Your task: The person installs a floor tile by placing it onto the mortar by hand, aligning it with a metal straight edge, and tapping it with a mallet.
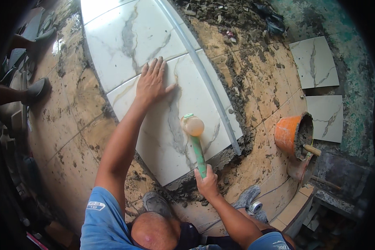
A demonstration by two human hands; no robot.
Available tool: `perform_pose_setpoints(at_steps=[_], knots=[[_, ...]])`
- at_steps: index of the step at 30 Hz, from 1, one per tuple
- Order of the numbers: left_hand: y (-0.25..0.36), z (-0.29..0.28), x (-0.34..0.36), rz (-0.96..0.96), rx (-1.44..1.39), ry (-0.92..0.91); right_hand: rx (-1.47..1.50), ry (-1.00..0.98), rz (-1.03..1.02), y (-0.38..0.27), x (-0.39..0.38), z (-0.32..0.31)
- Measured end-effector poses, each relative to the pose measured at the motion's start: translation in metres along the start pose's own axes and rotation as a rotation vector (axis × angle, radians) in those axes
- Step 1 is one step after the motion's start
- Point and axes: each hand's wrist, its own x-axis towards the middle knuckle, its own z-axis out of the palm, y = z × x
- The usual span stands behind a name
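Note:
My left hand [153, 83] lies flat with fingers spread on a white marble-patterned tile [154, 125], close to its joint with the tile beyond [108, 46]. In my right hand [207, 183] is the green handle of a rubber mallet [193, 126], gripped near its end. The mallet's pale orange head is over the near part of the tile; whether it touches the surface I cannot tell. A long grey metal straightedge [208, 83] runs along the tiles' right side. Wet mortar [196, 183] shows along the near tile's front edge.
An orange bucket [285, 131] of mortar stands at the right, near a wooden-handled tool [312, 150]. Two loose marble-patterned tiles [314, 62] [327, 116] lie beyond it. Mortar rubble [221, 16] is heaped at the far side. Another person's feet [37, 89] are at the left.

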Motion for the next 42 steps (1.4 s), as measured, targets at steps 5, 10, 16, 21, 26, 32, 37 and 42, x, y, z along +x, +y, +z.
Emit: perform_pose_setpoints(at_steps=[5,10,16,21,26,32,37,42], knots=[[-0.001,0.014,0.0,0.002,-0.043,0.109,-0.043,-0.005,0.029,0.002,-0.002,0.003],[-0.003,0.016,0.002,-0.03,0.039,0.138,-0.072,-0.06,0.031,0.0,-0.016,0.0],[0.002,-0.006,-0.001,-0.057,-0.109,0.071,-0.107,-0.102,0.037,0.017,-0.06,-0.02],[0.002,0.004,-0.006,-0.061,-0.113,0.109,-0.119,-0.071,0.066,0.012,-0.05,-0.023],[0.0,0.007,-0.008,-0.089,-0.117,0.142,-0.071,0.06,-0.035,-0.012,0.021,-0.004],[0.005,-0.005,-0.005,-0.096,0.041,0.083,-0.114,0.006,0.01,-0.02,0.04,0.003],[-0.006,0.019,-0.01,-0.119,-0.043,0.137,-0.14,-0.024,0.008,-0.022,0.024,0.007],[-0.012,0.016,-0.032,-0.157,-0.041,0.181,0.104,0.037,0.212,0.0,-0.017,-0.008]])
